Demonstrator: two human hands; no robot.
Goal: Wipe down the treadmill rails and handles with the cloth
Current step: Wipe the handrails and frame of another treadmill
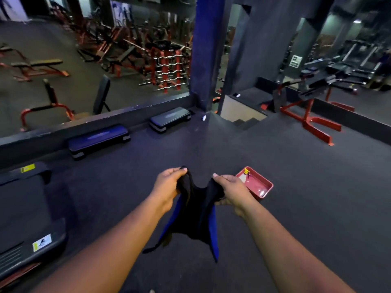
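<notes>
Both hands are in front of the body and hold the cloth (195, 210) between them, above the dark rubber floor (275, 208). The left hand (169, 187) grips one upper corner of the cloth with curled fingers, the thumb on top. The right hand (231, 192) grips the other upper corner in the same way. The cloth is black with blue edges; it sags in the middle and its lower part hangs freely in the air, touching nothing.

The treadmill (27, 218) stands at the left edge of the view, well apart from the hands. Only its deck end and a part of the frame with stickers are visible; its rails and handles are not in the picture. On the floor just beside the right hand lies a red tray (261, 187) with a small yellow object inside, too small to identify.

I judge that the step in hand is preparing the cloth, spreading or folding it, and that no wiping is begun. The next move probably calls for gathering the cloth into one hand as a pad, then turning left and stepping toward the treadmill until the rails come in reach.
</notes>
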